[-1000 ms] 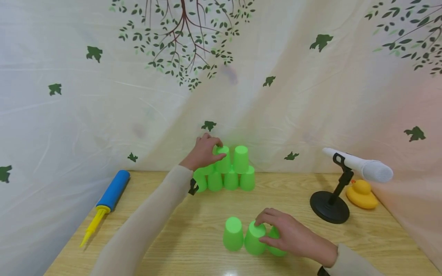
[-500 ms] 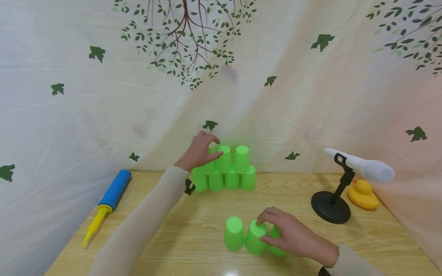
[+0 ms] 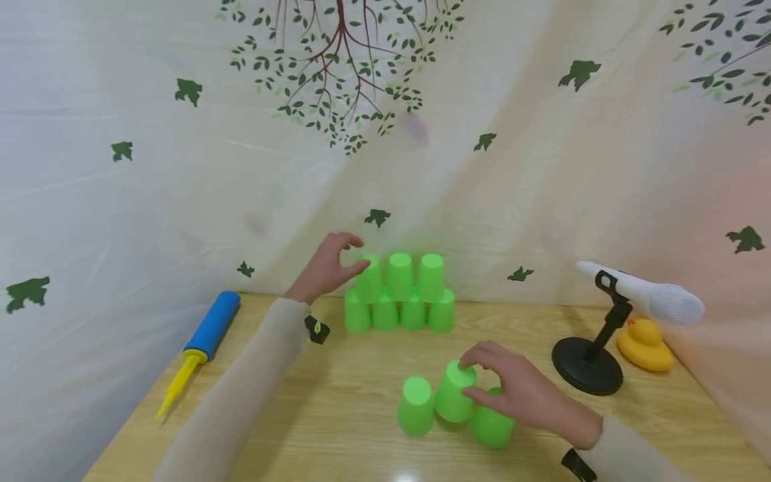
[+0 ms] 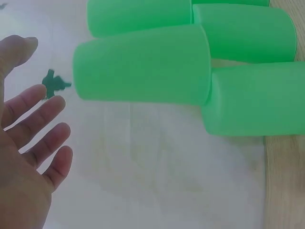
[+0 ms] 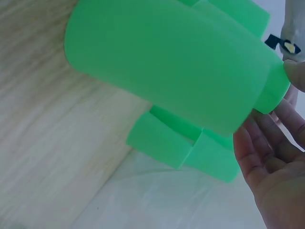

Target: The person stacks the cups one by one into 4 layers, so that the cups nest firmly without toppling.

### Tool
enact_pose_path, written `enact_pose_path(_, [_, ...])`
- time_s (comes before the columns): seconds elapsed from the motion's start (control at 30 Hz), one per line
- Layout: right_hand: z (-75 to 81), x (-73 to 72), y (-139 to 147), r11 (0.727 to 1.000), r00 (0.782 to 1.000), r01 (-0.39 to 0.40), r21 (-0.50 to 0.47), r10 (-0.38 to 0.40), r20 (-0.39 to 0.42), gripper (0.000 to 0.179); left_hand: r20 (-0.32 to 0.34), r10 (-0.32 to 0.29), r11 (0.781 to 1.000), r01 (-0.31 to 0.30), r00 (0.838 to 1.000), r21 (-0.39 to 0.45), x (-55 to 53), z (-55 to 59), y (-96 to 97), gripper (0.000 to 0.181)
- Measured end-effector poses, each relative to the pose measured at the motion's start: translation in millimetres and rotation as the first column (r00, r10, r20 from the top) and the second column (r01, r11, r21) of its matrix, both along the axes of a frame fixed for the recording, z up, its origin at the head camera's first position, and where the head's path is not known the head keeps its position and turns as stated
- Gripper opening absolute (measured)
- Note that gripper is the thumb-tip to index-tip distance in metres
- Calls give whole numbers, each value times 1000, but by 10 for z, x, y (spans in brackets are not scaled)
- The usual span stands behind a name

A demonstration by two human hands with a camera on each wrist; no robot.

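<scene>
Pinching right hand (image 3: 518, 388): green cup (image 3: 450, 399) held near top, lower centre, likely for clearance.
Left hand (image 3: 322, 269): spread, empty, mid-frame.

Left hand (image 3: 325, 270) loosely curved, right hand (image 3: 519, 388) pinching

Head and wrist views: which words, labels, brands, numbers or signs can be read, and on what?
None readable on the green cups, pump, microphone or duck.
The backdrop shows a printed tree, no lettering.
Any marking on the black left wrist piece is too small to read.
</scene>
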State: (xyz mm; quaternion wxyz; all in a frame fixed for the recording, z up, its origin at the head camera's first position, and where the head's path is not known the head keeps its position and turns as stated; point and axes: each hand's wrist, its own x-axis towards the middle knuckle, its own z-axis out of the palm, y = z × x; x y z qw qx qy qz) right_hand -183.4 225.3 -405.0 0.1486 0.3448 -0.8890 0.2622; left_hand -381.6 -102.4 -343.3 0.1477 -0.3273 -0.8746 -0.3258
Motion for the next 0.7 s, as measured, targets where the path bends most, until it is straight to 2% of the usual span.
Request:
enact_pose_path(0.27, [96, -229, 74, 998, 998, 49, -43, -51, -40, 30, 71, 15, 999, -18, 997, 34, 23, -105, -96, 48])
enact_pose_path(0.4, [179, -363, 74, 997, 995, 35, -74, -41, -94, 29, 107, 32, 999, -35, 994, 23, 21, -173, -109, 48])
enact_pose_path(0.57, [357, -524, 20, 993, 987, 9, -121, -29, -161, 28, 125, 47, 999, -49, 991, 18, 18, -240, -123, 46])
enact_pose_path(0.7, [553, -651, -49, 987, 974, 38, -154, -71, -216, 29, 136, 41, 999, -45, 990, 26, 19, -280, -138, 45])
